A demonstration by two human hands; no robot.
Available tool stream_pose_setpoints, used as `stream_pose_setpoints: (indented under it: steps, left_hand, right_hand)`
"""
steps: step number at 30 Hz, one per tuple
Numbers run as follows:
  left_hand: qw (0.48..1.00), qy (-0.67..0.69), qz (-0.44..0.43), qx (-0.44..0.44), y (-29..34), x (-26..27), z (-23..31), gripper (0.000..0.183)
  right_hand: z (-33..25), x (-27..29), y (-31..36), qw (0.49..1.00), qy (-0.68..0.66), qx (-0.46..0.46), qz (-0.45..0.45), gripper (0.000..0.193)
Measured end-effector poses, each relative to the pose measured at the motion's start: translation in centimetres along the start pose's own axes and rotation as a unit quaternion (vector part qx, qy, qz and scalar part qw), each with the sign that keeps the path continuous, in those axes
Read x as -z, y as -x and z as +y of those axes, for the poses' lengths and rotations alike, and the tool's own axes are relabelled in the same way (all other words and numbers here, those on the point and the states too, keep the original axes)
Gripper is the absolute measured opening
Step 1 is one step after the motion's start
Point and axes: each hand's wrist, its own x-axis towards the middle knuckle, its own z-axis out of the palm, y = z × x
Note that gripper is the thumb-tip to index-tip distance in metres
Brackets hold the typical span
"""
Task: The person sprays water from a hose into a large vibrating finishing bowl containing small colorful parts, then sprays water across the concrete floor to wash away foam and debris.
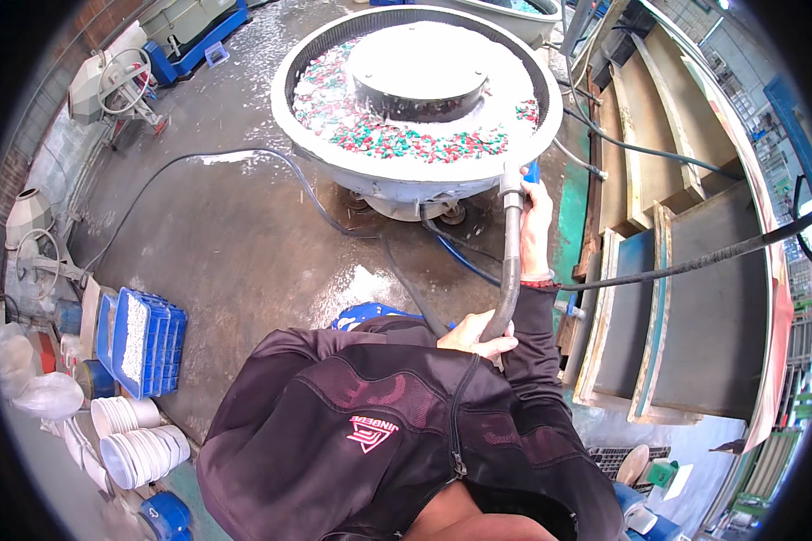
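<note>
My right hand is wrapped round the upper end of a dark hose, just below its grey pipe fitting. A bit of blue shows beside the fitting, at my fingertips. Lower down, close to my body, my left hand grips the same hose where it bends. The fitting points over the near right rim of a big round tub. Inside the tub, small red and green pieces lie under patches of white foam around a raised round centre, washed out by glare.
The wet floor has a loose black hose trailing across it. Wooden-edged troughs stand on the right. At left are a blue crate of white pieces, stacked white buckets and machines with handwheels.
</note>
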Motion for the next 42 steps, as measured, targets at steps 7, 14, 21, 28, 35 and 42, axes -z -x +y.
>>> stream_pose_setpoints:
  steps: [7,14,21,28,35,42]
  left_hand:
    - [0.998,0.049,0.018,0.044,-0.3,0.1,0.1,0.018]
    - [0.999,-0.045,0.028,0.011,0.4,-0.4,1.9,0.024]
    - [0.995,0.095,0.027,-0.003,0.1,0.0,0.5,0.019]
    - [0.989,0.113,0.080,-0.046,1.3,0.9,0.8,0.018]
    - [0.990,0.113,0.084,-0.015,2.7,3.1,2.1,0.020]
    - [0.990,0.109,0.083,0.006,2.5,5.3,2.0,0.022]
  right_hand:
    - [1.4,1.9,0.2,0.998,-0.009,-0.063,-0.002,0.036]
    - [-0.3,0.6,0.3,0.997,-0.023,-0.009,-0.072,0.031]
    - [1.3,1.0,0.2,0.990,0.039,-0.102,-0.094,0.042]
    - [-3.3,-0.2,-1.6,0.816,0.424,0.050,-0.390,0.045]
    - [-4.1,-0.5,-3.3,0.735,0.494,0.063,-0.459,0.046]
    - [-0.2,-0.7,-3.8,0.719,0.534,0.181,-0.405,0.038]
